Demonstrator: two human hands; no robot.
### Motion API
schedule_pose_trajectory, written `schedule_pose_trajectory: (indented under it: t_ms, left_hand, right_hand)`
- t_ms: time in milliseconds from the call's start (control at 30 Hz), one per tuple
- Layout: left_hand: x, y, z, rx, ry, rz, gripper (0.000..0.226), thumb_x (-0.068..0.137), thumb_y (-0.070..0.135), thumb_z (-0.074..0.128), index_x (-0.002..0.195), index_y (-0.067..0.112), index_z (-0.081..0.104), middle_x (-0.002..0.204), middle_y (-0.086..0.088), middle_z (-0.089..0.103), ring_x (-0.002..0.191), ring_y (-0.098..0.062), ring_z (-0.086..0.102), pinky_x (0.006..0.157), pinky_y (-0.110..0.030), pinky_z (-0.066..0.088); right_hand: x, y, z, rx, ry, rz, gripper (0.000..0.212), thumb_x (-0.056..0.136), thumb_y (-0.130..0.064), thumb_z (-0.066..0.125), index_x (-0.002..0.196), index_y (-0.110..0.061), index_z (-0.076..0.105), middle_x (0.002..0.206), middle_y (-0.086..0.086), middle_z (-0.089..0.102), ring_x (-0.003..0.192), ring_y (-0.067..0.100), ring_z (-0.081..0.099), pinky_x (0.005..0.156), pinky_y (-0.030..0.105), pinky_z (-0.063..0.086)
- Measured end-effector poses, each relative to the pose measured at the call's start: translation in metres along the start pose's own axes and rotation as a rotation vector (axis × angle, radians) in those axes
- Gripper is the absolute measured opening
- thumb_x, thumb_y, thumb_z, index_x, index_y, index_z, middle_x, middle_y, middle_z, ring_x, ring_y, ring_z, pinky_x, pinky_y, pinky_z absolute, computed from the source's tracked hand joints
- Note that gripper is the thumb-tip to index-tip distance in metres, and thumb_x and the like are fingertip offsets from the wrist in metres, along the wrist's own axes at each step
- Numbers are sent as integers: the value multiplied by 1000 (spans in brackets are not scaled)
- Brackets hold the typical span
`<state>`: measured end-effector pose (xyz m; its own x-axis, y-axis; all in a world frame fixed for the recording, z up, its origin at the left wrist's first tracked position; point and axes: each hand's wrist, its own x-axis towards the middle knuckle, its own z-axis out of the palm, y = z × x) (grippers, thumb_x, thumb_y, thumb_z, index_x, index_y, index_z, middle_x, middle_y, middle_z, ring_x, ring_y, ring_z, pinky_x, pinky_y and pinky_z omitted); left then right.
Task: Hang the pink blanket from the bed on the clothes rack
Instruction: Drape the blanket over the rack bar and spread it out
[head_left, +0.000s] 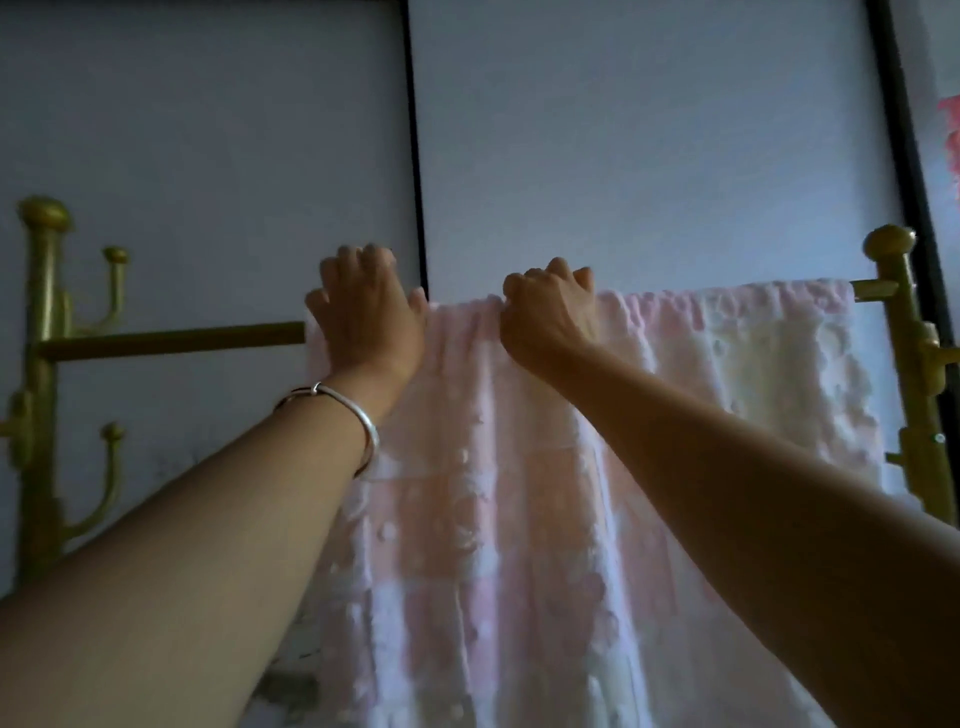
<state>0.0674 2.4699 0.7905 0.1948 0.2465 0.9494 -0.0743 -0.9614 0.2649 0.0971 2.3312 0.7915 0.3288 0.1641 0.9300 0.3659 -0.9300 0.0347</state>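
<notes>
Two bare forearms reach up close to us, the left one wearing a silver bangle (337, 410), and both lead to the pink blanket (519, 493). It's draped over the golden rail (171, 340) of the clothes rack (39, 364), hanging in long folds down past the bottom of view, covering the bar from the middle to the right-hand post (893, 291). The left hand (363, 306) sits on the blanket's left edge, fingers curled over the top, seemingly pinning the cloth so it won't slide. The right hand (550, 312) is just beside it, fingers closed over the bunched fold on the bar, looks ready to draw it smooth. The left stretch of rail is bare, so I'd say spreading leftward is what's wanted. Behind, pale wall panels (208, 130).
</notes>
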Motion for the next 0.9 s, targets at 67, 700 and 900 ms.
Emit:
schedule_pose_trajectory:
  t_ms: [67,700,900]
  left_hand:
    - [-2,-24,-14,-23,15,-159,50,85,35,60,123,6,43,136,-16,39,130,-34,33,101,-50,31]
    - [5,-70,-20,-1447,-769,-428,35,93,26,51,60,13,52,68,-3,54,63,-17,55,67,-28,47]
    - [34,-68,-29,-794,-513,-363,64,98,50,23,104,1,64,110,-18,64,107,-31,59,92,-35,45]
  right_hand:
    - [3,-17,4,-77,-26,53,30,90,-12,37,107,-9,61,114,12,66,116,30,46,94,38,31]
    - [9,-44,14,-263,-92,259,32,94,-27,36,113,-11,56,117,17,65,119,32,50,99,41,30]
    - [12,-38,14,-283,-87,308,33,91,-24,36,108,-13,62,117,13,66,116,29,51,100,39,27]
